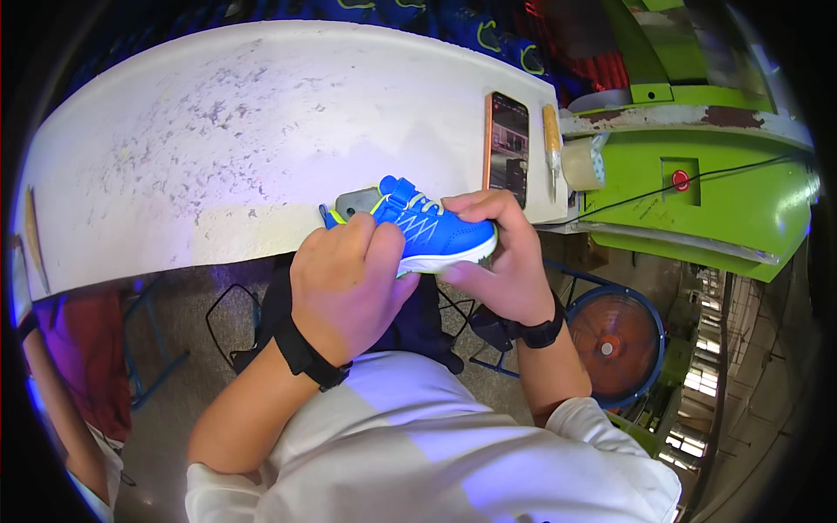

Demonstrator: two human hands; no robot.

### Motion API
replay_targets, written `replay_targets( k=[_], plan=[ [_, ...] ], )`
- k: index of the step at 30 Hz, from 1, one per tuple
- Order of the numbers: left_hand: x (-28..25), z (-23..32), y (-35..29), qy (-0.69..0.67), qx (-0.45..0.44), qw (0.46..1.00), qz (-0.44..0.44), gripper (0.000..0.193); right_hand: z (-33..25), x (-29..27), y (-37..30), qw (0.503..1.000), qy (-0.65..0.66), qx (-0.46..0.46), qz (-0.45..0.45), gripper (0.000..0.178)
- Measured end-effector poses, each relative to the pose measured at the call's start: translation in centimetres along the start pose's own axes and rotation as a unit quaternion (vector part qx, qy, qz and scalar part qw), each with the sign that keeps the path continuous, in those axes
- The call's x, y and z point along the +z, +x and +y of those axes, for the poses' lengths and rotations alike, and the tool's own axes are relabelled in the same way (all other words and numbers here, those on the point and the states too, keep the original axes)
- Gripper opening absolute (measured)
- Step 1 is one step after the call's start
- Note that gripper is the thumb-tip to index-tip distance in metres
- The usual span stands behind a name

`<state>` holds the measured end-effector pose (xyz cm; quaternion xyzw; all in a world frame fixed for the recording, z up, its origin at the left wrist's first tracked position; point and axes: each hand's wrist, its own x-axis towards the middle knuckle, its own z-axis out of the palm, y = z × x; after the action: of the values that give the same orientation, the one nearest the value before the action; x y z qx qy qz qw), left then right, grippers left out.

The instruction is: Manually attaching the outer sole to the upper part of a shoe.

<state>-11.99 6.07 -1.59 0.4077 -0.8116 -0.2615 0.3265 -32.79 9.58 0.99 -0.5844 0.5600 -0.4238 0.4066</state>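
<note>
Currently, a small blue shoe [449,237] is in both hands at the front edge of the white table [366,105], right of that edge's middle, toe pointing toward the right edge. The left hand [342,275] curls firmly round the heel half, fingers bent and closed on it, thumb down by the sole [449,261]. The right hand [506,261] pinches the toe, fingers over the top and thumb under the sole, parted only by the shoe's thickness.

As for progress, the shoe looks largely put together: the white sole meets the blue upper, pale laces [425,206] cross the front and a strap [402,192] lies above them. A grey block [356,202] sticks out of the opening, so removing it seems undone. Whether the sole is fully fixed I cannot tell.

Near the table's right edge lie a phone [508,144] and a yellow-handled tool [551,135], with a tape roll [582,166] just beside that edge. Another wooden-handled tool [34,235] lies along the left edge.
</note>
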Motion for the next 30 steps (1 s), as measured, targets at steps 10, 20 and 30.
replay_targets(
  k=[10,20,30],
  plan=[
    [-1.8,-0.1,0.2,0.02,-0.074,0.994,-0.078,0.048,-0.8,0.4,1.7,0.991,0.132,0.036,-0.01,0.043],
    [-6.5,-0.6,-4.4,-0.3,-0.053,0.946,0.109,0.053,-3.8,6.5,1.7,0.96,0.132,-0.194,-0.149,0.07],
    [-6.0,1.1,-5.4,-0.171,-0.03,0.985,-0.002,0.067,3.1,8.6,-1.0,0.973,0.076,-0.215,0.022,0.042]
  ],
)
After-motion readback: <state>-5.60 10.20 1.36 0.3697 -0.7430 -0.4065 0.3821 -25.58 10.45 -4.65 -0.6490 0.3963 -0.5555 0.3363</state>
